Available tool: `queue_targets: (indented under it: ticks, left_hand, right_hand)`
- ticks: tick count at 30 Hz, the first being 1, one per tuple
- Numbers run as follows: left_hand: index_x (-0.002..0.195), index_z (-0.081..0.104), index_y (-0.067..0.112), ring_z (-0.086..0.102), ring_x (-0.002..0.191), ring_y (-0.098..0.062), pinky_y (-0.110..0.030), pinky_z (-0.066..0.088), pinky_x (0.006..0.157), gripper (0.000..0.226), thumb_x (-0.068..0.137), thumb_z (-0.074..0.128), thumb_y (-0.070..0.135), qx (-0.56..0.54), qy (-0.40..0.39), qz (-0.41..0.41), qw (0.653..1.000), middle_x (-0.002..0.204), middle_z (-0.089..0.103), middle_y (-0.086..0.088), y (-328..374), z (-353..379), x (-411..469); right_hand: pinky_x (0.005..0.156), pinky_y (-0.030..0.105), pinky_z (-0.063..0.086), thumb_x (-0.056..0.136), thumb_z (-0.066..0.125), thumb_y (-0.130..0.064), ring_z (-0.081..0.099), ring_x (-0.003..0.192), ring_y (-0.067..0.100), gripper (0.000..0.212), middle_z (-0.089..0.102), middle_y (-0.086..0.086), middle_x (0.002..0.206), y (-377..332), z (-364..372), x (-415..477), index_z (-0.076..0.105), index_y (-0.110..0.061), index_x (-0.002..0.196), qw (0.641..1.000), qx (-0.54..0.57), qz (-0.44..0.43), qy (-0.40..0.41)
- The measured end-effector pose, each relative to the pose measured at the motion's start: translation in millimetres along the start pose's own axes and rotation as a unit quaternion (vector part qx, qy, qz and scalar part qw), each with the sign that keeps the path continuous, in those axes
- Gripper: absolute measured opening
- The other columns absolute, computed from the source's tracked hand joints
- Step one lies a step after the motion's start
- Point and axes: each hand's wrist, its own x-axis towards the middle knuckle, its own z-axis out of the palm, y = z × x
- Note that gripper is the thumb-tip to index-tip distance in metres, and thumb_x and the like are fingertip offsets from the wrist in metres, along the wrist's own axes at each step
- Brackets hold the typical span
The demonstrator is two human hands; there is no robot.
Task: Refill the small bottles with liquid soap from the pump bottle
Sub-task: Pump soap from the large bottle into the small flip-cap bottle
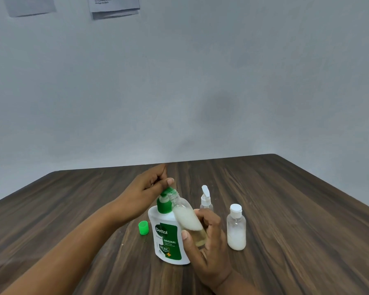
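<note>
Head view: we see the pump bottle [166,237] standing upright on the table [285,199], near the centre of its near half. The left hand [149,185] sits on top of the green pump, fingers curled round it and the thumb tip on its head. The right hand [209,245] grasps the open bottle [188,218] round its lower half, thumb in front and fingers behind. This bottle is tilted toward 11 o'clock, with its threaded neck just beside the pump nozzle. It holds white foam in the middle and yellowish liquid at the base. The green cap [143,228] stands on the table at 9 o'clock from the pump bottle, just beside it. The spray bottle [206,201] stands at 1 o'clock, behind the right hand. The flip-cap bottle [236,228] stands at 3 o'clock, apart from the hand, closed, its lower half white with liquid.
</note>
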Motion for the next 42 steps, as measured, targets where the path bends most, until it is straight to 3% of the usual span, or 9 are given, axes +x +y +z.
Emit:
queue_targets:
  ticks: [3, 8, 13, 21, 28, 33, 35, 37, 42]
  left_hand:
    - [0.069, 0.039, 0.010, 0.037, 0.060, -0.005, -0.019, 0.034, 0.056, 0.028, 0.085, 0.049, 0.032, -0.017, 0.008, -0.008, 1.000, 0.060, 0.040, 0.009, -2.0, 1.0, -1.3]
    - [0.067, 0.037, 0.015, 0.035, 0.059, -0.006, -0.021, 0.033, 0.057, 0.028, 0.086, 0.048, 0.033, -0.011, 0.016, -0.015, 1.000, 0.058, 0.039, 0.011, -7.2, 4.0, -3.1]
    - [0.070, 0.038, 0.013, 0.037, 0.061, -0.005, -0.019, 0.035, 0.058, 0.031, 0.093, 0.050, 0.030, -0.033, 0.024, -0.019, 0.999, 0.060, 0.041, 0.011, -1.2, 3.4, -5.2]
    - [0.071, 0.042, 0.013, 0.040, 0.062, -0.004, -0.014, 0.036, 0.059, 0.026, 0.095, 0.050, 0.019, -0.026, 0.009, -0.046, 0.999, 0.059, 0.047, 0.015, 8.2, 2.4, -0.4]
    - [0.067, 0.039, 0.020, 0.037, 0.062, -0.009, -0.024, 0.033, 0.060, 0.027, 0.087, 0.051, 0.033, -0.047, 0.043, -0.058, 0.996, 0.059, 0.039, 0.010, -1.2, 13.9, -9.8]
    - [0.067, 0.040, 0.021, 0.041, 0.069, -0.011, -0.040, 0.040, 0.078, 0.034, 0.079, 0.053, 0.051, -0.035, 0.030, -0.086, 0.995, 0.064, 0.044, 0.007, 1.6, 2.8, -7.7]
    - [0.066, 0.042, 0.021, 0.042, 0.068, -0.011, -0.039, 0.038, 0.077, 0.034, 0.079, 0.054, 0.050, -0.052, 0.006, -0.083, 0.995, 0.066, 0.046, 0.004, 6.0, -2.4, -5.8]
    - [0.065, 0.042, 0.023, 0.040, 0.066, -0.010, -0.035, 0.035, 0.075, 0.031, 0.082, 0.053, 0.046, -0.051, -0.009, -0.082, 0.995, 0.065, 0.045, 0.004, 9.2, -5.3, -3.7]
    - [0.065, 0.044, 0.027, 0.045, 0.063, -0.001, -0.063, 0.027, 0.101, 0.032, 0.076, 0.049, 0.057, 0.013, 0.011, -0.099, 0.995, 0.060, 0.048, 0.013, -1.0, 1.1, -5.0]
  right_hand:
    - [0.066, 0.021, 0.048, 0.095, 0.047, -0.044, 0.054, 0.081, 0.003, 0.029, 0.046, -0.030, 0.110, -0.3, 0.3, -0.5, 0.038, -0.028, 0.118, 1.000, 0.011, 0.003, 0.002]
    - [0.066, 0.017, 0.049, 0.094, 0.047, -0.046, 0.055, 0.082, 0.002, 0.032, 0.047, -0.029, 0.108, -3.8, 1.0, -0.8, 0.033, -0.046, 0.124, 1.000, 0.007, 0.013, 0.000]
    - [0.065, 0.019, 0.049, 0.095, 0.047, -0.044, 0.055, 0.081, 0.003, 0.027, 0.049, -0.025, 0.105, -2.4, 0.3, 0.5, 0.037, -0.034, 0.119, 1.000, 0.017, 0.013, -0.002]
    - [0.067, 0.017, 0.049, 0.095, 0.047, -0.045, 0.055, 0.085, -0.001, 0.033, 0.046, -0.033, 0.111, -5.6, -0.4, 4.0, 0.032, -0.047, 0.124, 1.000, 0.016, 0.006, 0.010]
    - [0.070, 0.011, 0.049, 0.090, 0.056, -0.040, 0.058, 0.087, -0.003, 0.041, 0.049, -0.035, 0.112, -9.0, -0.7, 2.5, 0.034, -0.047, 0.124, 0.999, 0.020, 0.006, 0.028]
    - [0.071, 0.009, 0.048, 0.094, 0.047, -0.046, 0.054, 0.091, -0.010, 0.028, 0.046, -0.036, 0.116, -8.1, 0.5, 4.6, 0.036, -0.041, 0.120, 1.000, 0.023, 0.006, 0.020]
    - [0.072, 0.009, 0.048, 0.095, 0.046, -0.046, 0.055, 0.092, -0.008, 0.027, 0.046, -0.035, 0.117, -7.8, 0.6, 4.3, 0.037, -0.034, 0.117, 0.999, 0.028, 0.002, 0.017]
    - [0.071, 0.012, 0.049, 0.095, 0.047, -0.046, 0.057, 0.090, -0.003, 0.029, 0.048, -0.034, 0.116, -8.2, -0.2, 4.3, 0.035, -0.041, 0.120, 0.999, 0.029, 0.004, 0.015]
    - [0.068, 0.014, 0.050, 0.094, 0.046, -0.047, 0.058, 0.084, 0.002, 0.028, 0.049, -0.030, 0.111, -6.9, -0.2, 1.8, 0.037, -0.033, 0.117, 0.999, 0.029, 0.009, 0.017]
